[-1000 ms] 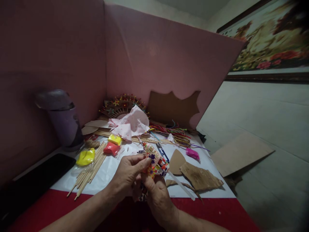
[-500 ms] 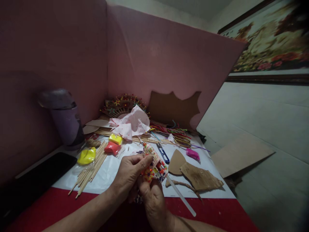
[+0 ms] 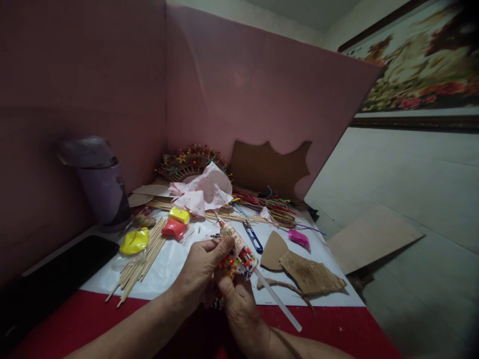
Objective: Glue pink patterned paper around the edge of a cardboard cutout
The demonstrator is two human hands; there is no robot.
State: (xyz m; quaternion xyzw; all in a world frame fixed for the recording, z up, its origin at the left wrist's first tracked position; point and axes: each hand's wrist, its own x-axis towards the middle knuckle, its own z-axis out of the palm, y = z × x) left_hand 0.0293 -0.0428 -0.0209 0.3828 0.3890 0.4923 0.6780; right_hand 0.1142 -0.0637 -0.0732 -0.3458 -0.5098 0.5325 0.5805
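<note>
Both my hands hold a glue gun (image 3: 239,257) with a colourful flowered body, above the front of the white sheet. Its orange-tipped nozzle points away from me, and a small red light glows on its side. A long translucent glue stick (image 3: 279,300) sticks out of its rear, slanting down to the right. My left hand (image 3: 204,262) grips the front of the body from the left, thumb on top. My right hand (image 3: 237,299) is closed around the lower part; its fingers are partly hidden. Just beyond lie blue thread snips (image 3: 253,238).
Bamboo sticks (image 3: 144,264), yellow clay (image 3: 134,241) and red clay (image 3: 174,229) packs lie left, beside a black phone (image 3: 75,263) and purple tumbler (image 3: 104,192). Cardboard pieces (image 3: 312,273) and a magenta pack (image 3: 298,239) lie right. Pink cloth (image 3: 205,189) and pipe cleaners (image 3: 262,201) are behind.
The glue gun has shifted slightly left and turned a little in my hands, showing more of its side openings. The glue stick moved with it. Everything else stays put.
</note>
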